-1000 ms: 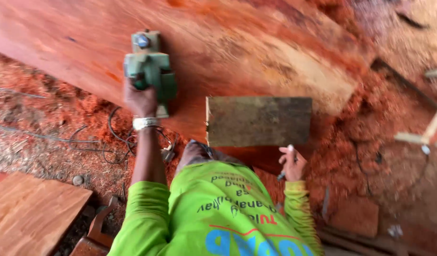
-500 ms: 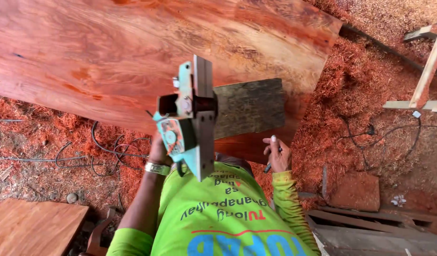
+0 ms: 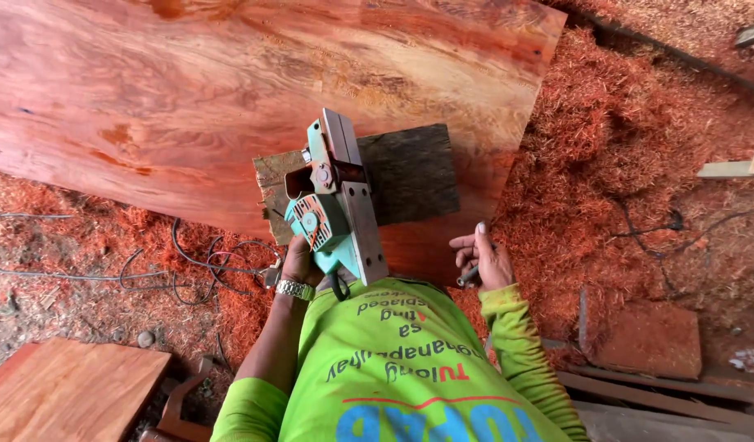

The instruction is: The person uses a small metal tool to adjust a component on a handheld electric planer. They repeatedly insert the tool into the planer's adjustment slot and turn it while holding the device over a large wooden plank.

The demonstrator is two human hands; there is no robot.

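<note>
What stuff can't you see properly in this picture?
Head view only:
- Left hand: its fingers are hidden behind the green planer.
- Right hand: holds something thin and dark, too small to identify.
- Red wood slab: cut off by the top and left edges.
- Small dark board: partly covered by the planer.

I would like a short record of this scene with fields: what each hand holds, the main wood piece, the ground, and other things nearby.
left hand: grips a green electric planer, lifted, sole turned sideways
right hand: holds a small dark tool, kind unclear
main wood: large red slab, with a grey board lying on it
ground: red shavings
nearby: cables, a plank at lower left
</note>
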